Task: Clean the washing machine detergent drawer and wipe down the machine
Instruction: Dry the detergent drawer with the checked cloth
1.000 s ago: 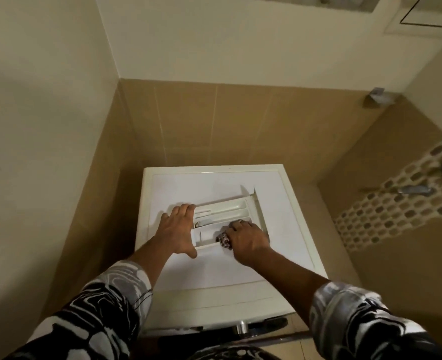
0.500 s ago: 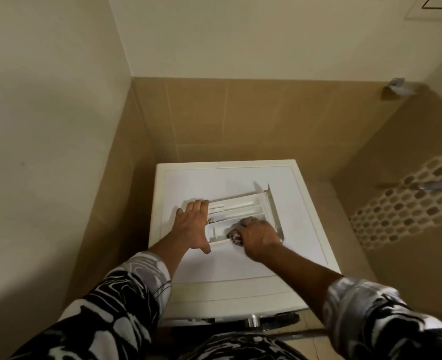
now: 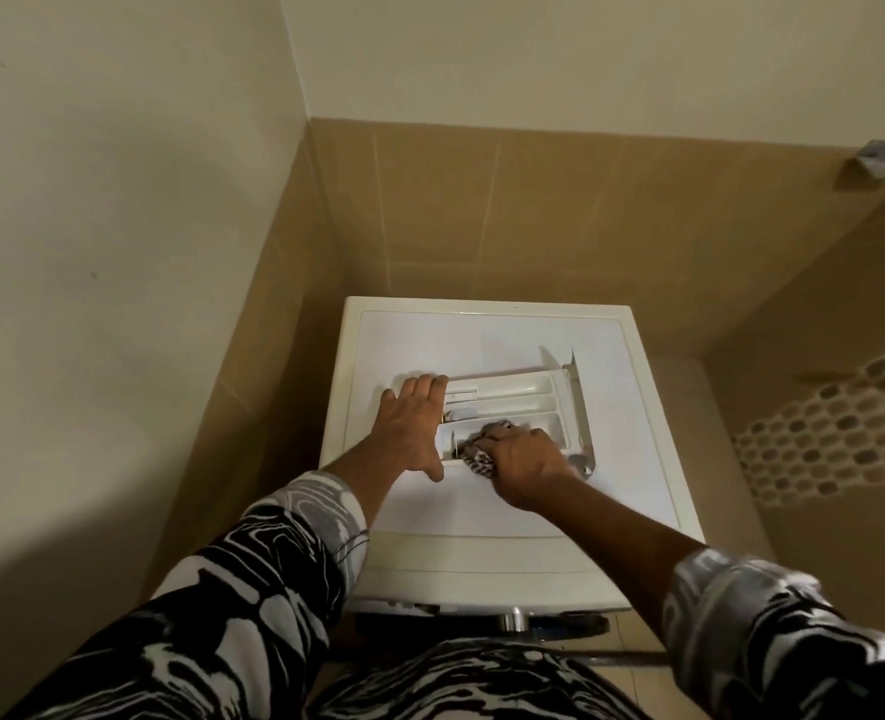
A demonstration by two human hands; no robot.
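The washing machine is seen from above, and its wipe-down is judged not yet begun. The detergent drawer, taken out, is laid on its top. The drawer's left end is pressed by the left hand, fingers straight and together. A patterned cloth is gripped by the right hand in the near compartment, so drawer cleaning seems under way.

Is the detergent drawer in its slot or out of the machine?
Out: the detergent drawer lies on the washing machine's top, compartments facing up.
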